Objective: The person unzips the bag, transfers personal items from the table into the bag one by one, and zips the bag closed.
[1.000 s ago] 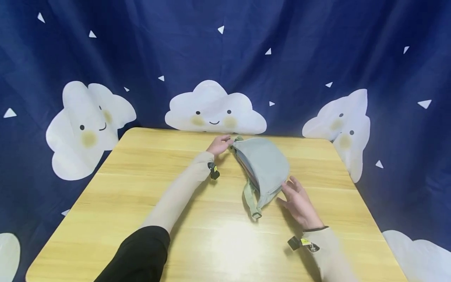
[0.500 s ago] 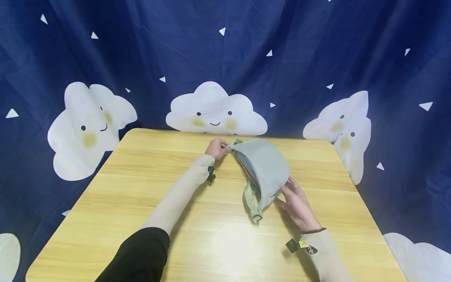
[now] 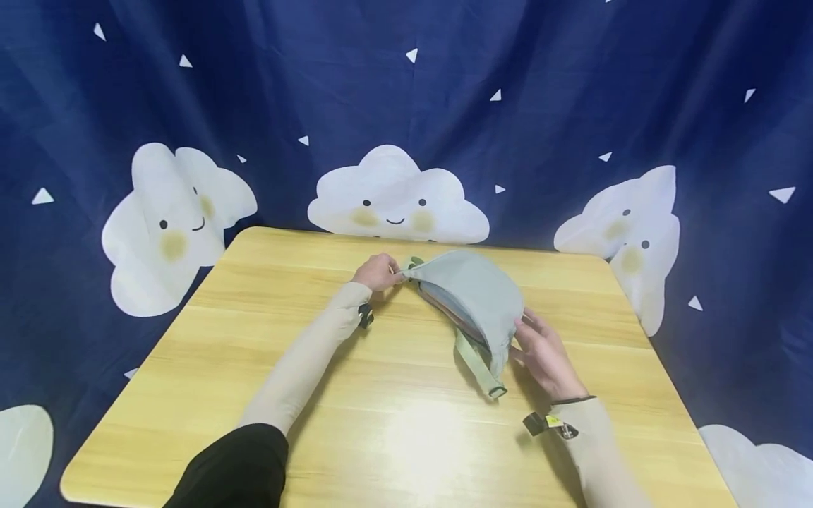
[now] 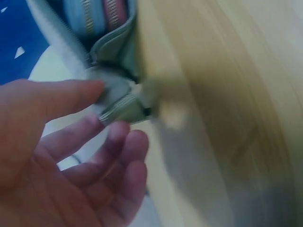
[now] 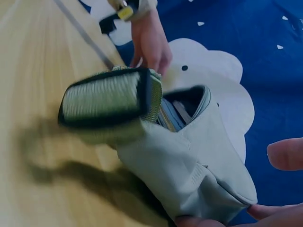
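Note:
A grey-green waist bag (image 3: 473, 286) rests on the table with its zipped mouth gaping toward me. My left hand (image 3: 377, 272) pinches the bag's narrow far end between thumb and index finger; the other fingers curl beneath in the left wrist view. At the near end, my right hand (image 3: 545, 356) touches the bag's bottom side with its fingertips, the thumb (image 5: 286, 153) held off it in the right wrist view. Inside the mouth show a blue item (image 4: 87, 16) and a pink item (image 4: 113, 12), both with zips. A pale green strap (image 3: 476, 361) hangs from the near end.
The wooden table (image 3: 305, 339) has rounded corners and a bright glare spot near its front. Behind it hangs a dark blue curtain (image 3: 356, 92) printed with white smiling clouds. Small dark cameras sit on both wrists.
My left hand has come to grip the far end and drawn it left and nearer. The bag has turned, its strap end swinging right. My right fingers have moved onto its bottom side.

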Demonstrator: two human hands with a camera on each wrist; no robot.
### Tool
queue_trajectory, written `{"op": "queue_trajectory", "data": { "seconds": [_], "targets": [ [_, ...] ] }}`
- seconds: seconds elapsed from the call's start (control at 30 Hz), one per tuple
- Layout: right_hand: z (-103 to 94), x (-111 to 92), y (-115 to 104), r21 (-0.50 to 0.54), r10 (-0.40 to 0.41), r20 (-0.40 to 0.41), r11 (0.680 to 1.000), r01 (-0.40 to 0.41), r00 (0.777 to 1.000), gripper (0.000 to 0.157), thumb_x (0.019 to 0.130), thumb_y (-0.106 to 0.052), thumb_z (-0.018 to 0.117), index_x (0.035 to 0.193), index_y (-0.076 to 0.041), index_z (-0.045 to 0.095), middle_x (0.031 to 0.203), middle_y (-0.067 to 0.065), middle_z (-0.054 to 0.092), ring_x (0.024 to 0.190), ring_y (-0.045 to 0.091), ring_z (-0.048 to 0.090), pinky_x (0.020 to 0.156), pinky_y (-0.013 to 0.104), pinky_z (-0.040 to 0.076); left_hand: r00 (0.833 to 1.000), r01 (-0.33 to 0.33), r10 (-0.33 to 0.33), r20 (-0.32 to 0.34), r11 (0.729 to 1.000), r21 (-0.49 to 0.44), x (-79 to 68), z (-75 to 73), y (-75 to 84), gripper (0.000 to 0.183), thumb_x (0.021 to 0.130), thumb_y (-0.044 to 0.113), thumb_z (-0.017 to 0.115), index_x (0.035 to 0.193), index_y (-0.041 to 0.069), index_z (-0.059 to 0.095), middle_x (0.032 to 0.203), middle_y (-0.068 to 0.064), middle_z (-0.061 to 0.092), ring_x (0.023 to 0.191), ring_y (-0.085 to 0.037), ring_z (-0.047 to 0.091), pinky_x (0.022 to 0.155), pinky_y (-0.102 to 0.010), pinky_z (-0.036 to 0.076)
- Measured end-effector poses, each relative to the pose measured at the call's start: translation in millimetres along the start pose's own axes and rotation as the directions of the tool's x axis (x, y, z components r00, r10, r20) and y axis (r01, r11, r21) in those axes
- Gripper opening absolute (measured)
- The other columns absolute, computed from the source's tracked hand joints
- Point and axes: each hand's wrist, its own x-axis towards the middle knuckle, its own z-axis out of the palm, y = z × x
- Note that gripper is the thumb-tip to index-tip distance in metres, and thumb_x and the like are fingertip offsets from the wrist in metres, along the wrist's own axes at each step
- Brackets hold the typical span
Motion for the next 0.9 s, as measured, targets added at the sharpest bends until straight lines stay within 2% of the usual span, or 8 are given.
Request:
{"op": "queue_trajectory", "data": {
  "seconds": [0.13, 0.27, 0.43, 0.5, 0.63, 0.73, 0.9],
  "targets": [
    [-2.7, 11.5, -5.4, -0.049, 0.015, 0.002, 0.999, -0.015, 1.000, 0.068, 0.105, -0.022, 0.044, 0.157, -0.007, 0.004, 0.164, 0.018, 0.011, 0.149, 0.034, 0.024, 0.123, 0.060, 0.018, 0.999, 0.006, -0.006, 0.043, 1.000, 0.012, -18.9, -9.8, -7.1, 0.019, 0.091, 0.032, 0.068, 0.090, 0.013, 0.072, 0.083, -0.005, 0.074, 0.058, -0.012, 0.051, 0.052, -0.026, 0.041],
    [-5.3, 24.4, -11.2, -0.113, 0.039, -0.010, 0.993, -0.040, 0.999, 0.067, 0.104, -0.027, 0.046, 0.157, -0.008, 0.010, 0.161, 0.017, 0.017, 0.138, 0.027, 0.037, 0.123, 0.055, 0.022, 0.996, 0.001, -0.006, 0.086, 0.999, 0.053, -37.6, -16.8, -12.1, 0.019, 0.091, 0.032, 0.068, 0.088, 0.013, 0.072, 0.080, -0.004, 0.073, 0.057, -0.011, 0.051, 0.054, -0.026, 0.043],
    [-9.1, 41.8, -19.3, -0.165, 0.059, 0.020, 0.985, -0.055, 0.998, 0.067, 0.105, -0.029, 0.046, 0.157, -0.007, 0.010, 0.163, 0.018, 0.016, 0.142, 0.028, 0.032, 0.124, 0.053, 0.021, 0.991, -0.005, -0.012, 0.131, 0.992, 0.126, -58.0, -24.4, -12.6, 0.019, 0.089, 0.031, 0.071, 0.084, 0.013, 0.072, 0.074, 0.001, 0.066, 0.059, -0.012, 0.048, 0.054, -0.026, 0.041],
    [-11.4, 48.1, -22.3, -0.180, 0.070, 0.029, 0.982, -0.064, 0.997, 0.067, 0.104, -0.030, 0.046, 0.157, -0.007, 0.012, 0.163, 0.017, 0.018, 0.140, 0.026, 0.036, 0.124, 0.050, 0.024, 0.988, -0.014, -0.009, 0.151, 0.989, 0.146, -65.3, -26.2, -11.8, 0.019, 0.088, 0.031, 0.071, 0.083, 0.013, 0.072, 0.074, 0.002, 0.064, 0.060, -0.011, 0.047, 0.054, -0.025, 0.040],
    [-13.4, 61.4, -27.6, -0.228, 0.082, 0.051, 0.971, -0.069, 0.995, 0.068, 0.103, -0.031, 0.049, 0.157, -0.007, 0.015, 0.160, 0.017, 0.024, 0.126, 0.014, 0.048, 0.114, 0.034, 0.041, 0.981, -0.033, 0.003, 0.195, 0.988, 0.150, -78.7, -29.9, -10.8, 0.019, 0.087, 0.030, 0.071, 0.083, 0.012, 0.073, 0.075, 0.002, 0.064, 0.061, -0.011, 0.047, 0.053, -0.024, 0.040],
    [-11.1, 71.3, -31.5, -0.252, 0.086, 0.071, 0.965, -0.065, 0.994, 0.067, 0.103, -0.030, 0.049, 0.157, -0.006, 0.016, 0.160, 0.018, 0.025, 0.125, 0.014, 0.050, 0.105, 0.027, 0.047, 0.977, -0.026, -0.004, 0.212, 0.989, 0.143, -87.4, -32.7, -11.4, 0.017, 0.086, 0.029, 0.071, 0.083, 0.012, 0.073, 0.074, 0.002, 0.064, 0.062, -0.011, 0.048, 0.053, -0.023, 0.040],
    [-5.2, 87.4, -37.2, -0.303, 0.101, 0.090, 0.950, -0.070, 0.991, 0.064, 0.104, -0.030, 0.048, 0.156, -0.006, 0.020, 0.159, 0.017, 0.029, 0.131, 0.018, 0.045, 0.101, 0.024, 0.046, 0.969, -0.009, -0.021, 0.248, 0.993, 0.118, -97.1, -35.2, -12.8, 0.019, 0.084, 0.026, 0.072, 0.080, 0.007, 0.072, 0.063, 0.005, 0.057, 0.055, -0.008, 0.043, 0.049, -0.021, 0.036]
  ]
}}
